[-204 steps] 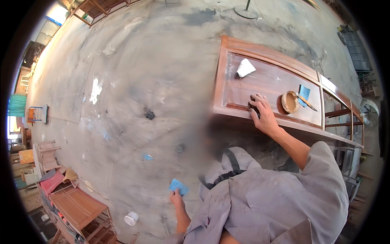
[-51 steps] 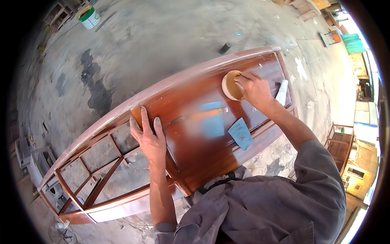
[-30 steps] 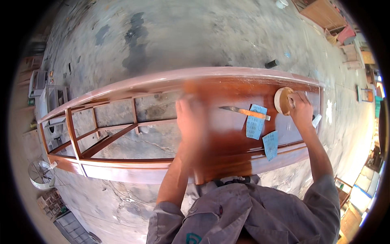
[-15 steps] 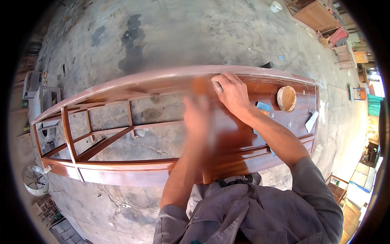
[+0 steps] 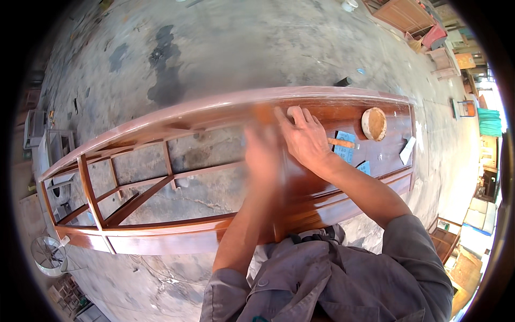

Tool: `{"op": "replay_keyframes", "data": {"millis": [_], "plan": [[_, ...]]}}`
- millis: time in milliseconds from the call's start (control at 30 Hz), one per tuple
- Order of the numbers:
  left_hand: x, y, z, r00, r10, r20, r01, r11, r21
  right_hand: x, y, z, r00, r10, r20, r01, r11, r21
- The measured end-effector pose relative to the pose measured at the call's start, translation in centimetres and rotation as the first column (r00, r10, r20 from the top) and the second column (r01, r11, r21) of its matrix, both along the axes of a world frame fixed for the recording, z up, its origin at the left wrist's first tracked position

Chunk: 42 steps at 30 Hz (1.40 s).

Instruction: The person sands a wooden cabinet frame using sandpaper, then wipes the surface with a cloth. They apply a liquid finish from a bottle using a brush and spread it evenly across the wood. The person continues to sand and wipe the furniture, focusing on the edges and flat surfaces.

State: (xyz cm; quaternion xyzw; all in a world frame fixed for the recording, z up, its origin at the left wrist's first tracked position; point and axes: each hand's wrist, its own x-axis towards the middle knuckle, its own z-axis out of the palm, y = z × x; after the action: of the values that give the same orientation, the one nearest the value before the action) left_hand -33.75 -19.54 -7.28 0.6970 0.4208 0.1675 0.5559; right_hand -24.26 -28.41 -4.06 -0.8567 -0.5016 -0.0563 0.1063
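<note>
In front of me lies a long piece of reddish-brown wooden furniture [image 5: 316, 182], open-framed on the left and panelled on the right. My left hand [image 5: 262, 147] is smeared by motion at the panel's left border, beside the open frame; what its fingers hold, if anything, is not clear. My right hand [image 5: 304, 138] rests on the panel near the far rail, fingers apart. Just right of it, a short wooden-handled tool [image 5: 344, 143] lies across a blue sandpaper sheet [image 5: 343, 154]. A second blue piece [image 5: 364, 167] lies nearer to me.
On the panel's right stand a round bowl [image 5: 374, 124] of tan paste and a white piece [image 5: 407, 151]. A dark cylinder [image 5: 343, 82] lies beyond the far rail. At the left is a round wire-guarded fan [image 5: 48, 256]; wooden furniture [image 5: 402, 15] stands at the far right.
My right hand has shifted slightly nearer, its curled fingers now spread out. The wooden-handled tool and more of the blue sheets have come into sight. My left hand stays blurred.
</note>
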Motion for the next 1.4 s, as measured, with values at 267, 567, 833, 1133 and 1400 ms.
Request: {"op": "replay_keyframes", "data": {"millis": [267,567,833,1133,1400], "plan": [[0.1,-0.1,-0.9,1.0,-0.006,-0.008,0.006,0.997,0.071,-0.8,0.3,0.6,0.998,-0.011,0.057,0.02,0.987,-0.158],[0.0,-0.4,-1.8,1.0,0.007,-0.018,-0.005,0.995,0.095,-0.7,0.8,0.8,0.992,0.014,0.129,0.023,0.959,-0.283],[-0.2,-0.5,-2.0,1.0,0.006,0.025,-0.009,0.99,0.143,-0.8,0.4,1.1,0.987,0.036,0.157,0.018,0.944,-0.33],[0.1,-0.4,-2.2,0.999,0.013,-0.03,-0.009,0.991,0.13,-1.1,0.9,0.2,0.995,-0.096,-0.016,0.085,0.935,-0.344],[-0.2,-0.6,-2.9,1.0,0.005,-0.004,-0.005,0.984,0.18,-1.7,2.1,0.3,0.948,-0.237,-0.214,0.145,0.917,-0.372]]}}
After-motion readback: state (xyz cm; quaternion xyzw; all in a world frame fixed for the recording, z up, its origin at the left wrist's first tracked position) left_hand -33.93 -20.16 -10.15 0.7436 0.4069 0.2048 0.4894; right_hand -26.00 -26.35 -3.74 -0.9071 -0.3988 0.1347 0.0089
